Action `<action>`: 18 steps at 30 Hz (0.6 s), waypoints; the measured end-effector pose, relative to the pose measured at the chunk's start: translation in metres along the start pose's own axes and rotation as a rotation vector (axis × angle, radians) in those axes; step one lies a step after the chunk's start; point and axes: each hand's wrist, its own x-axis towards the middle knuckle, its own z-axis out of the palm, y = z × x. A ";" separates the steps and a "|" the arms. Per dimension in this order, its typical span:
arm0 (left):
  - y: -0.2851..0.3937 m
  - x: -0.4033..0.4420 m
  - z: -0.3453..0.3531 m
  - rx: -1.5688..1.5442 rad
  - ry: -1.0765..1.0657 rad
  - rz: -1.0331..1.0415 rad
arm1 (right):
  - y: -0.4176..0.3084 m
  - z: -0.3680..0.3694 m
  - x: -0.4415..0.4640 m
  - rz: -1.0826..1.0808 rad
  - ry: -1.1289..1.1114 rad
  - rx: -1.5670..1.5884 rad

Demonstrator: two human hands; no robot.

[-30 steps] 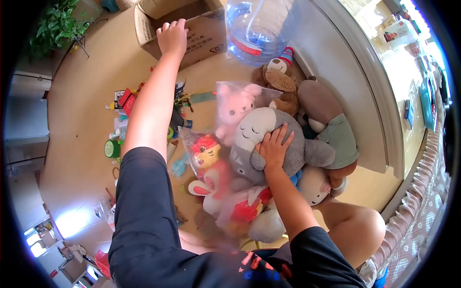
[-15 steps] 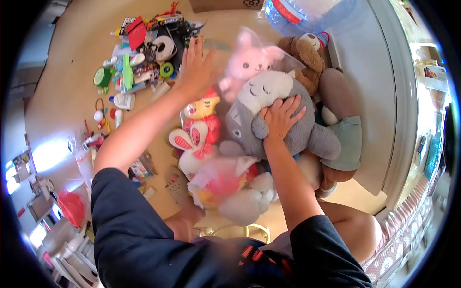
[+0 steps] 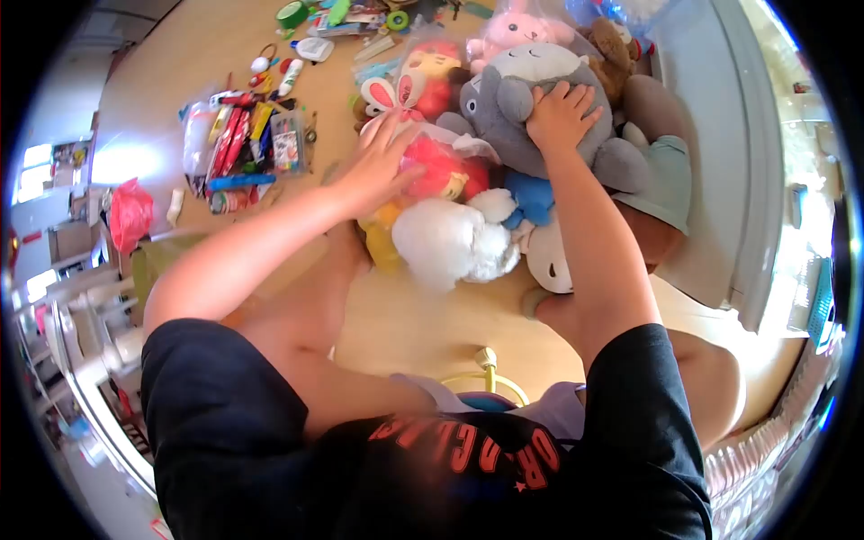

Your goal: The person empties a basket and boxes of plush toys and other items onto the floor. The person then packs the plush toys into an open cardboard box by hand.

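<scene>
My right hand [image 3: 565,119] lies flat with spread fingers on a large grey plush toy [image 3: 499,112] that has a pale belly. My left hand [image 3: 373,166] is open, fingers stretched out, at the left side of a red plush doll [image 3: 436,175] partly under clear plastic; whether it presses on the doll I cannot tell. Just beyond that hand is a white rabbit plush [image 3: 382,94] with pink inner ears. A white fluffy plush [image 3: 441,238] sits nearest me, beside a blue plush [image 3: 533,196]. Farther back is a pink plush [image 3: 517,31] in clear plastic.
Bagged pens and stationery [image 3: 247,144] lie to the left, with a white bottle [image 3: 313,49] and small items behind. A brown plush [image 3: 615,58] and one in green shorts [image 3: 661,180] lean near the grey panel [image 3: 720,135]. A red plastic bag [image 3: 130,211] stands far left.
My left hand has come nearer to me, from beside the pink plush to the red doll. My right hand stays on the grey plush. The view has tilted down towards my body.
</scene>
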 end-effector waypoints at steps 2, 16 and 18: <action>-0.002 -0.067 -0.016 0.025 -0.111 0.034 | 0.010 -0.029 0.004 0.037 -0.181 0.263; 0.151 -0.518 0.037 -0.384 0.518 -1.624 | 0.173 -0.275 -0.093 -0.960 -0.989 0.224; 0.181 -0.518 0.059 -0.233 0.507 -1.306 | 0.188 -0.298 -0.095 -0.954 -0.991 0.191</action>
